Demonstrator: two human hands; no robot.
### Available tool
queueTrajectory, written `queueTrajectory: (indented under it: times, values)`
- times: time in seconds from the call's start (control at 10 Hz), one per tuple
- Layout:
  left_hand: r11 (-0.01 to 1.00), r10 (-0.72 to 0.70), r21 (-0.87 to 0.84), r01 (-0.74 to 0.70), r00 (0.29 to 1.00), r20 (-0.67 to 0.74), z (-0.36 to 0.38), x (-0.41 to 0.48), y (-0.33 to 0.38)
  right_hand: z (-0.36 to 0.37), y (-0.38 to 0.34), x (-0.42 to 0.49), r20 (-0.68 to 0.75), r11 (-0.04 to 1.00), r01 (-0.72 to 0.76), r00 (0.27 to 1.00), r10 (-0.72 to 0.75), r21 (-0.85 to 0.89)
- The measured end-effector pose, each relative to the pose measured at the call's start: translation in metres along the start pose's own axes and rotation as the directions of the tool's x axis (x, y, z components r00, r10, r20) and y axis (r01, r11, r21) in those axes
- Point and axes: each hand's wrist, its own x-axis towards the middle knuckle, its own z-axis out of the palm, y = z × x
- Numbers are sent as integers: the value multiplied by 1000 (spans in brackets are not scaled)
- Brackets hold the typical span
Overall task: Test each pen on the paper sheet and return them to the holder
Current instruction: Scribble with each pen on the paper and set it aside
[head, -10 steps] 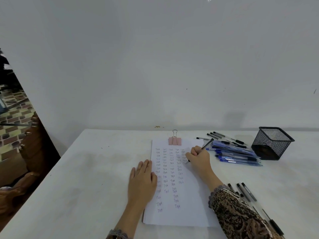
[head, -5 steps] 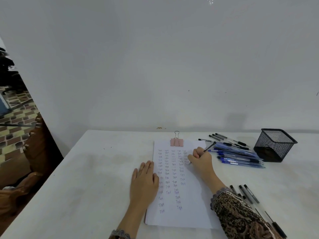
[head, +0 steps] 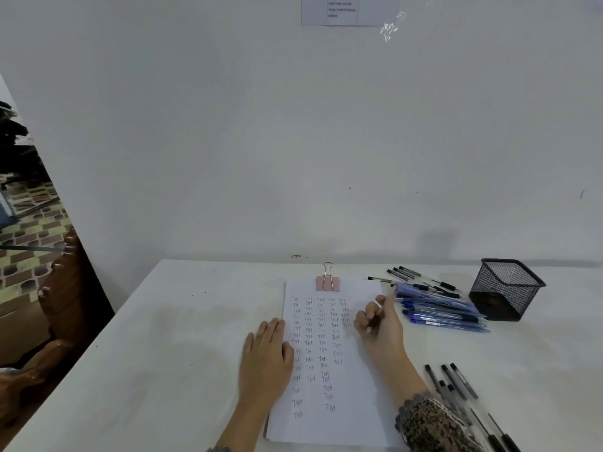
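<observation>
A white paper sheet [head: 354,389], covered in columns of small written words, lies on the table under a pink binder clip [head: 327,283]. My left hand [head: 266,357] rests flat on the sheet's left edge. My right hand [head: 380,322] hovers over the sheet's right side, fingers curled around a pen that is mostly hidden and blurred. A black mesh holder [head: 505,290] stands at the right. Between it and the sheet lies a pile of blue pens [head: 440,311], with several black pens [head: 421,278] behind it.
Several more black pens [head: 456,386] lie near my right sleeve at the table's front right. A white wall rises just behind the table [head: 163,353]. Carved wooden furniture [head: 55,305] stands past the table's left edge.
My right hand has lifted from the paper and turned toward the right, and the pen no longer sticks out above my fingers. The left hand has stayed flat on the sheet.
</observation>
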Motion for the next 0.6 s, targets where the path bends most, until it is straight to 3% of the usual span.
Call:
queueTrajectory:
  times: [0.1,0.2,0.5,0.6]
  values:
    - [1000,-4,-4,4,1000,-8,0,0,0,-5,3,-5,9,982,-25,1000,24,187]
    - [1000,-9,-6,9,1000,-2,0,-1,0,-9,4,-12,-33,974,-21,999,29,227]
    - [1000,-7,8,7,1000,4,1,0,0,-9,-8,-27,-105,993,21,994,-8,119]
    - [1000,-2,20,2,1000,5,0,1,0,-17,-47,-38,-137,948,62,984,-109,-311]
